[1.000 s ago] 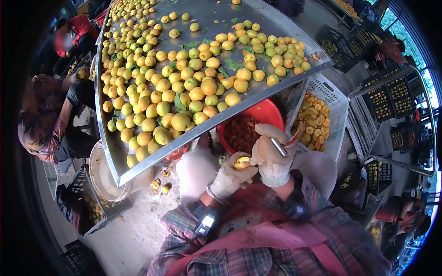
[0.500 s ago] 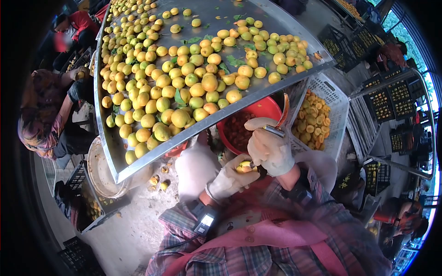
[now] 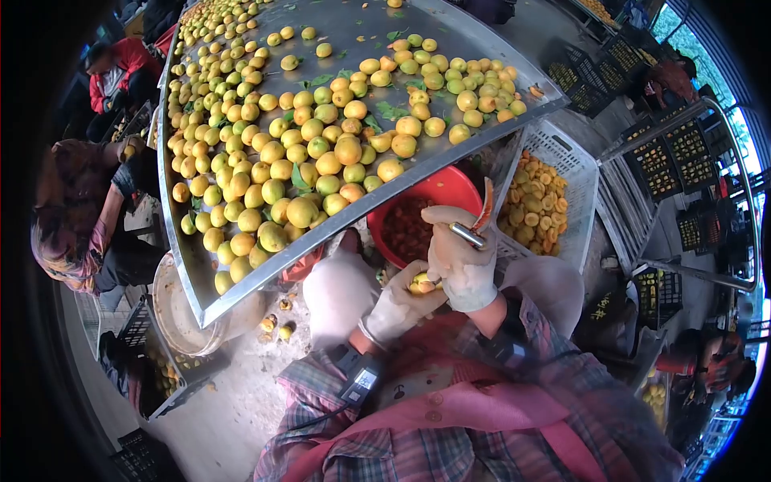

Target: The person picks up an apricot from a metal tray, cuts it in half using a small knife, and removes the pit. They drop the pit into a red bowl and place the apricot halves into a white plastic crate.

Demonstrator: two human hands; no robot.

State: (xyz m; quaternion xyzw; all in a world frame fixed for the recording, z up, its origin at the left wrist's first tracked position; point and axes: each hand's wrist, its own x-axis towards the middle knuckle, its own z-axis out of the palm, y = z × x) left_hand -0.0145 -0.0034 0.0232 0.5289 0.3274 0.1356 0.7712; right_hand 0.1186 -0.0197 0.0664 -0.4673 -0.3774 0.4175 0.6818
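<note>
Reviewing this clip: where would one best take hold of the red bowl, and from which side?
Likely by its near rim, coming from the person's side. The red bowl has an open round lip, but the metal table overhangs its far half and the white crate sits close on its right, leaving only the near edge free.

Both hands are seen gloved and drawn close together before the chest. The left hand (image 3: 397, 309) is cupped palm-up, fingers curled shut. The right hand (image 3: 459, 261) is clenched just above it, touching it. Both forearms are bent inward.
</note>
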